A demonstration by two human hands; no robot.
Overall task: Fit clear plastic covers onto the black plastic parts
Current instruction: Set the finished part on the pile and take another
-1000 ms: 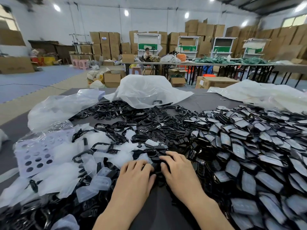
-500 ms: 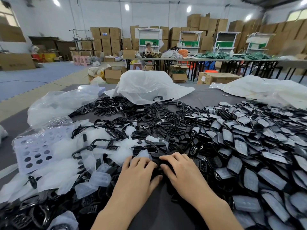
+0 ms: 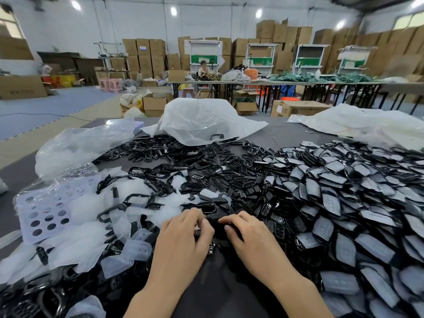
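Together left hand (image 3: 183, 237), right hand (image 3: 250, 235) pinch black part (image 3: 214, 218); carton label (image 3: 143, 47) blurred.

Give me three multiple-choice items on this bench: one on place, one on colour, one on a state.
1. On the table, the covered parts are heaped: A at left; B at right; C on the floor.
2. The perforated sheet is: A green; B pale lilac; C red.
3. The left hand and right hand: A lie flat; B hang raised; C grip a black part together.
Answers: B, grey-faced pieces fill the right; B, its tint; C, fingers curl round it.
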